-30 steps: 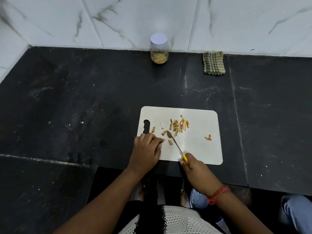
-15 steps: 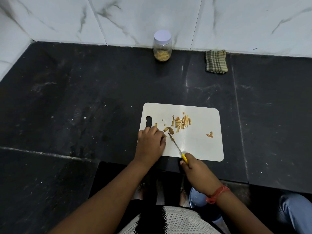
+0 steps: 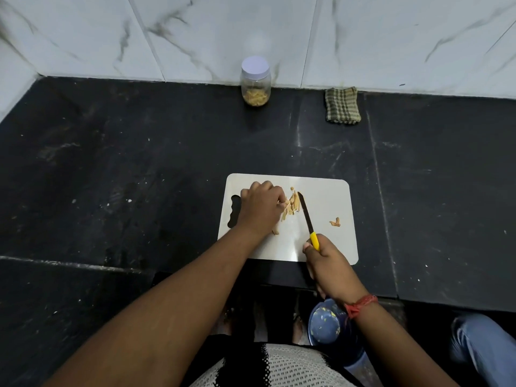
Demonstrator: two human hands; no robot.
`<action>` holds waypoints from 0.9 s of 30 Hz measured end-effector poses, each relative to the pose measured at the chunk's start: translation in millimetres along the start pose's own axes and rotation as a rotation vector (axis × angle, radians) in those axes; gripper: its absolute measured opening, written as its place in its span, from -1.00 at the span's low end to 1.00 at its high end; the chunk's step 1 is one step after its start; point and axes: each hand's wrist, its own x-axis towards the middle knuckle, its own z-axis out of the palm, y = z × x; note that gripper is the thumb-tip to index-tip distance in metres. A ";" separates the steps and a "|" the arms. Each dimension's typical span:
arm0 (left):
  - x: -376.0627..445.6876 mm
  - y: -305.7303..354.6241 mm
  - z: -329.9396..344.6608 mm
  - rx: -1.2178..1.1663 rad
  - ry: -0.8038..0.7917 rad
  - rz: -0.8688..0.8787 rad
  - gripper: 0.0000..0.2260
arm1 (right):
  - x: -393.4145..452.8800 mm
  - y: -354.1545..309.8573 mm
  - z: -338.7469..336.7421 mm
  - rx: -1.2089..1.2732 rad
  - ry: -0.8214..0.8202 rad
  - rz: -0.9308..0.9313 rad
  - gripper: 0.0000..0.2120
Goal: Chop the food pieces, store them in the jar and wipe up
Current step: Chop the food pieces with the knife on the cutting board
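Food pieces (image 3: 291,205), thin tan sticks, are bunched in a small pile toward the far left of the white plastic cutting board (image 3: 326,241), which is laid on the near part of the dark, speckled stone counter (image 3: 139,169). Since half a second ago the left hand (image 3: 261,209) has been moved from the board's near edge up to the pile, fingers curled in against the sticks, so the scattered bits look to have been gathered. The right hand (image 3: 328,261) is clamped on the yellow handle of the knife (image 3: 306,216), and the dark blade has been swung over to the pile's right side, pretty much touching it. Another round of chopping is probably being lined up. One curly stray piece (image 3: 335,222) is left off to the right. The clear jar (image 3: 256,81), lid on and partly filled, and a folded checked cloth (image 3: 342,105) are parked at the far marble wall, well apart from the board, so storing and wiping are not yet started.
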 end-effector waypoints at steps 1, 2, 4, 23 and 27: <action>-1.6 -4.1 -0.9 -0.031 0.010 -0.013 -0.89 | -0.3 0.2 -0.9 0.009 0.001 0.000 -0.78; -5.1 -8.5 -1.8 -0.064 0.034 -0.026 -0.87 | -0.7 1.2 -1.8 0.015 0.003 0.000 -0.78; -18.4 -20.4 -3.1 -0.114 0.117 -0.045 -0.83 | -1.8 3.9 -2.2 0.010 0.005 -0.006 -0.77; -76.4 -24.9 20.0 -0.028 0.178 -0.012 -0.83 | -7.4 24.6 18.4 -0.473 -0.150 -0.108 -0.90; -78.1 -23.9 21.3 -0.069 0.160 -0.059 -0.81 | -7.8 25.3 20.5 -0.478 -0.150 -0.098 -0.89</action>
